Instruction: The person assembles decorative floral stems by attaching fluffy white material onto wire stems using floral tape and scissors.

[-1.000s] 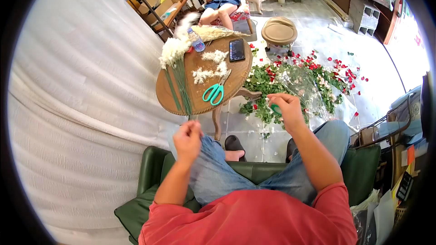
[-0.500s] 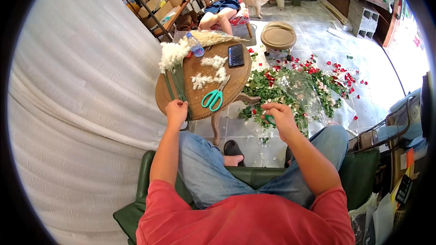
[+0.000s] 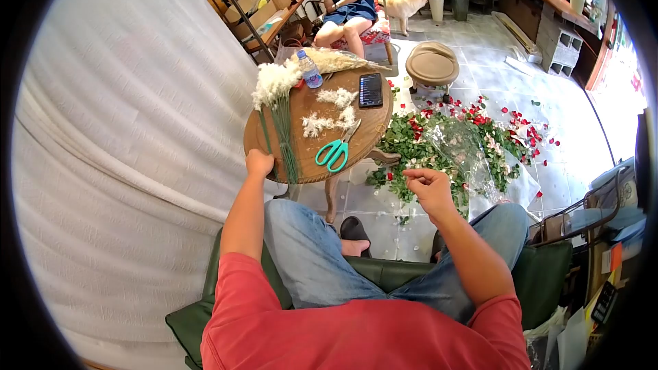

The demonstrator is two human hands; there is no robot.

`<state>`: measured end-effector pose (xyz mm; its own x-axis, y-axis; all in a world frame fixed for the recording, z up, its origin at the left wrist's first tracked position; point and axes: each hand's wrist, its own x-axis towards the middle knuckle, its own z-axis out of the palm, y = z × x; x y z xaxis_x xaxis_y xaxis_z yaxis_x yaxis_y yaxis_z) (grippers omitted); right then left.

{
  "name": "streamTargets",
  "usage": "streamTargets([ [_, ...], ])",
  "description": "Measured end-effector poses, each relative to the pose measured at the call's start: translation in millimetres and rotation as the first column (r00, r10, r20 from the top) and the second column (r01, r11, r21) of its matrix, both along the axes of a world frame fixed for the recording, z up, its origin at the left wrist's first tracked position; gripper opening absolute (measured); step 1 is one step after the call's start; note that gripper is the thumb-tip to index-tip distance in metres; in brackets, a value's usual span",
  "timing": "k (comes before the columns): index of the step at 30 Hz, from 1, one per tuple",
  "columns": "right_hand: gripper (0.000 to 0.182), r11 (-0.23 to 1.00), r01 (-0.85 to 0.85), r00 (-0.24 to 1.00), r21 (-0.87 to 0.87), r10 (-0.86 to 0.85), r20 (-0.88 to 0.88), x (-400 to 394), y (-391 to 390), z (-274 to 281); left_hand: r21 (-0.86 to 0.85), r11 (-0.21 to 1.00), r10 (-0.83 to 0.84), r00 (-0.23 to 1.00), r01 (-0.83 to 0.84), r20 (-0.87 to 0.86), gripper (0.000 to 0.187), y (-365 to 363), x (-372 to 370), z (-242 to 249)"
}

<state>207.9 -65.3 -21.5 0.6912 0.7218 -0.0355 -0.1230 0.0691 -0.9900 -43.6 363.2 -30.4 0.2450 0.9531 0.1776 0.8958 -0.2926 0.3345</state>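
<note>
My left hand (image 3: 260, 164) is closed at the near left rim of the round wooden table (image 3: 301, 106), where the lower end of a green stem (image 3: 265, 133) meets its fingers. Beside it lies a bunch of fluffy cream-white dried flowers (image 3: 276, 82) with thin green stems (image 3: 284, 140). Over the floor to the right, my right hand (image 3: 430, 190) is held with curled fingers; I cannot tell what is in it. Scissors with turquoise handles (image 3: 332, 155) lie on the table between the hands, near white fluff (image 3: 329, 122).
A water bottle (image 3: 310, 70), a phone (image 3: 370, 90) and dried plumes (image 3: 336, 59) are on the table. Leaves and red petals (image 3: 418, 137) cover the floor beside clear wrapping (image 3: 462, 147). Behind are a stool (image 3: 432, 63), a seated person (image 3: 351, 0) and a dog (image 3: 404, 5).
My left hand has moved left and slightly down, away from the main stems. The green ring-like thing seen in my right hand before no longer shows. The view has shifted a little.
</note>
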Motion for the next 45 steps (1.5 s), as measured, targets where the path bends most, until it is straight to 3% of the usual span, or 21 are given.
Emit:
streamTargets([
  [2, 0.026, 1.000, 0.007, 1.000, 0.008, -0.007, 0.005, 0, -1, 0, 0.083, 0.996, 0.037, 0.999, -0.036, -0.011, 0.029, 6, -6, -7],
  [4, 0.026, 1.000, 0.009, 1.000, 0.017, -0.009, 0.007, -1, -1, 1, -0.062, 0.998, 0.012, 0.996, -0.006, 0.084, 0.025, 9, -17, -9],
  [8, 0.026, 0.999, 0.009, 0.999, 0.034, -0.010, 0.039, -3, 2, 1, -0.019, 0.995, -0.093, 0.991, 0.095, 0.092, 0.022, 4, -30, -5],
  [11, 0.026, 1.000, 0.017, 0.998, 0.017, -0.018, 0.068, -3, 3, 0, 0.051, 0.994, -0.105, 0.972, 0.096, 0.209, 0.019, -3, -31, 2],
  [13, 0.025, 1.000, 0.024, 0.997, 0.009, -0.025, 0.070, -3, 3, -1, -0.058, 0.993, -0.074, 0.934, 0.101, 0.351, 0.019, -30, -25, 27],
  [20, 0.021, 1.000, 0.016, 0.996, -0.013, -0.015, 0.091, -4, 0, 1, -0.048, 0.994, -0.068, 0.894, 0.099, 0.442, 0.020, -36, -24, 21],
  [23, 0.020, 1.000, 0.029, 0.993, 0.012, -0.030, 0.116, -3, 2, -4, -0.126, 0.985, -0.051, 0.901, 0.116, 0.432, 0.018, -48, -14, 27],
  [25, 0.020, 0.999, 0.029, 0.991, 0.018, -0.031, 0.132, -3, 3, -6, -0.179, 0.973, -0.079, 0.938, 0.146, 0.336, 0.019, -61, -7, 34],
  [29, 0.020, 1.000, 0.026, 0.992, 0.003, -0.027, 0.119, -3, 2, -5, -0.159, 0.979, -0.077, 0.960, 0.124, 0.270, 0.018, -50, -4, 23],
  [31, 0.020, 1.000, 0.023, 0.994, 0.002, -0.023, 0.111, -3, 1, -4, 0.234, 0.967, -0.133, 0.985, 0.105, 0.108, 0.021, -30, -12, 9],
  [32, 0.020, 1.000, 0.023, 0.993, -0.006, -0.022, 0.112, -2, 1, -4, 0.235, 0.966, -0.133, 0.985, 0.105, 0.109, 0.021, -21, -14, 5],
  [34, 0.019, 1.000, 0.021, 0.993, -0.011, -0.020, 0.114, -2, 1, -2, -0.095, 0.995, -0.025, 1.000, 0.023, -0.018, 0.027, -13, -13, 11],
  [38, 0.019, 0.999, 0.027, 0.995, -0.016, -0.026, 0.100, -3, 2, -4, -0.189, 0.982, 0.017, 1.000, -0.020, -0.016, 0.033, -16, -10, 22],
  [41, 0.019, 1.000, 0.028, 0.993, -0.005, -0.027, 0.116, -2, 2, -6, -0.123, 0.992, -0.003, 0.999, 0.009, 0.049, 0.036, -12, -11, 21],
  [43, 0.019, 1.000, 0.026, 0.993, 0.007, -0.026, 0.115, -2, 2, -5, 0.048, 0.998, -0.049, 0.998, 0.047, 0.044, 0.033, -10, -15, 19],
  [45, 0.018, 1.000, 0.025, 0.994, -0.010, -0.024, 0.108, -3, 1, -2, 0.025, 0.997, -0.071, 0.994, 0.069, 0.087, 0.033, -15, -14, 26],
])
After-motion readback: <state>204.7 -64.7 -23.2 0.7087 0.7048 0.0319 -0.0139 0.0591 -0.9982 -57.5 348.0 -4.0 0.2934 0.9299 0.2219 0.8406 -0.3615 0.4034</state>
